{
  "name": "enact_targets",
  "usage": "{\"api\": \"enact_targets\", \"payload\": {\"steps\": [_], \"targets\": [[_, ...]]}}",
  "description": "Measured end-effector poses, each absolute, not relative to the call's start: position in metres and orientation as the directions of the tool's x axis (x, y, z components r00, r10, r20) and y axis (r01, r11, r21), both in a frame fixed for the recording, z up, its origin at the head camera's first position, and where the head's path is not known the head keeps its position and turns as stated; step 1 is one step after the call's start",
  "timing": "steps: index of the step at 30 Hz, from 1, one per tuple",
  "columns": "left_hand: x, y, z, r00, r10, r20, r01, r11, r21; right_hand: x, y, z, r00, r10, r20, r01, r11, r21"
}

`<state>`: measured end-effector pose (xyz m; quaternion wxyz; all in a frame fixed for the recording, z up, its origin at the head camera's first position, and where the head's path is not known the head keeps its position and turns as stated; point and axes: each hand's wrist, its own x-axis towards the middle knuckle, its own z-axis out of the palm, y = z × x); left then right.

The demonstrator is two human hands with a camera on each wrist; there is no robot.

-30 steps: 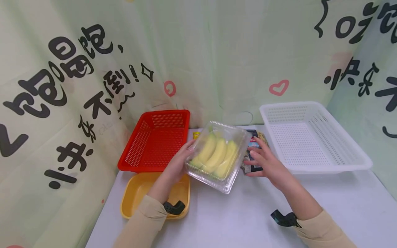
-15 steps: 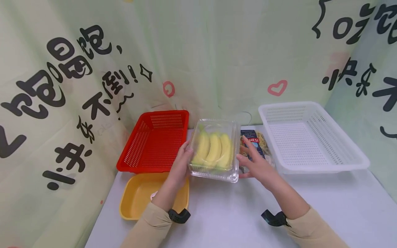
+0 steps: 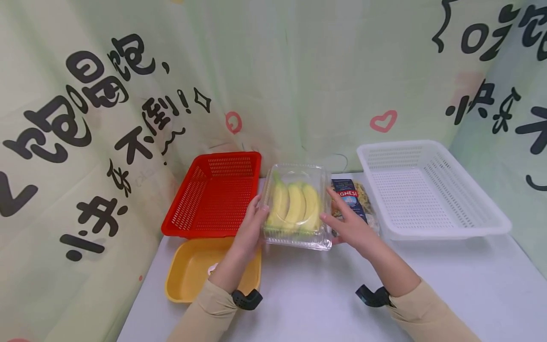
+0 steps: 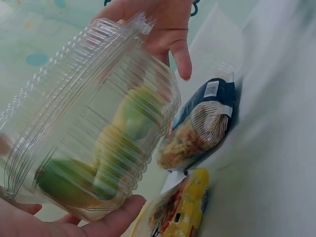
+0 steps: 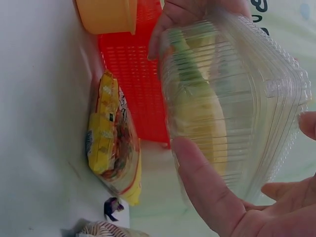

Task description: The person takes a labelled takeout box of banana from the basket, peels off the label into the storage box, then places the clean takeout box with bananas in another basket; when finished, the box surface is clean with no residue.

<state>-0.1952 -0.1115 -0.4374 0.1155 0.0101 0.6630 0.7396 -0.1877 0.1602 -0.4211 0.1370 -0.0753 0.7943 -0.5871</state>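
Both hands raised at the middle of the table (image 3: 316, 294), with a clear plastic clamshell box (image 3: 296, 205) gripped between them. Left hand (image 3: 249, 228) curled against the box's left wall, thumb under its lower edge as seen from the left wrist view. Right hand (image 3: 348, 223) clasped on the box's right wall, thumb laid along the side and fingers reaching behind, as seen from the right wrist view. Box lifted clear of the table, lid closed, three yellow-green bananas (image 3: 295, 205) packed side by side inside. Dark blue pasta bag (image 3: 354, 202) left flat on the table just behind the right hand. Yellow snack packet (image 5: 111, 143) found on the table below the box, visible only from the wrist views. Red basket (image 3: 213, 194) placed to the left of the box, yellow tray (image 3: 188, 270) set just in front of that basket, under the left forearm. White basket (image 3: 431, 190) kept well to the right. Pale green curtain with black writing (image 3: 128, 95) hung behind everything.
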Motion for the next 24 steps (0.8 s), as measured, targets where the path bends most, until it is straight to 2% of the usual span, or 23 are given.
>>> {"api": "enact_targets", "payload": {"steps": [6, 17, 24], "targets": [[-0.198, -0.119, -0.427, -0.969, 0.173, -0.176, -0.178, 0.004, 0.984, -0.194, 0.154, -0.416, -0.951, -0.27, -0.153, 0.059, 0.328, -0.943], [-0.208, -0.154, -0.407, -0.979, 0.132, -0.157, -0.124, 0.226, 0.966, -0.218, 0.131, -0.403, -0.938, -0.32, -0.131, 0.027, 0.312, -0.95], [-0.217, -0.174, -0.397, -0.987, 0.058, -0.152, -0.132, 0.262, 0.956, -0.235, 0.109, -0.395, -0.934, -0.325, -0.145, 0.033, 0.327, -0.945]]}}
